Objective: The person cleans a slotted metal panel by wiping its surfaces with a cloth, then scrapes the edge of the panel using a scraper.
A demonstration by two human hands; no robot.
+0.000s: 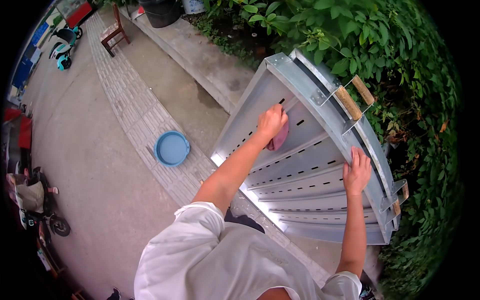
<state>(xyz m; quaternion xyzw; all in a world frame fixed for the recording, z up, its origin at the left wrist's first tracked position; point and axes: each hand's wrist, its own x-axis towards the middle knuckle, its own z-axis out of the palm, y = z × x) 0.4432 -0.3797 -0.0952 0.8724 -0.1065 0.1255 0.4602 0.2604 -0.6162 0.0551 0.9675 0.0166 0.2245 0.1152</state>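
Head view: metal panel (pixel 310 172) with slotted, ribbed face tilted across centre-right of frame, beside green foliage (pixel 425 125). Left hand (pixel 273 121) near centre, fingers curled closed around pink cloth (pixel 279 137), cloth against panel face. Right hand (pixel 357 171), right of centre, mostly open, fingers laid over panel's rim. Blue basin (pixel 171 148) on pavement (pixel 120 95), left of centre, apart from both hands.

A wooden chair (pixel 114 33) stands left of a dark bucket (pixel 162 14) — leafy bushes (pixel 425 100) crowd the right.
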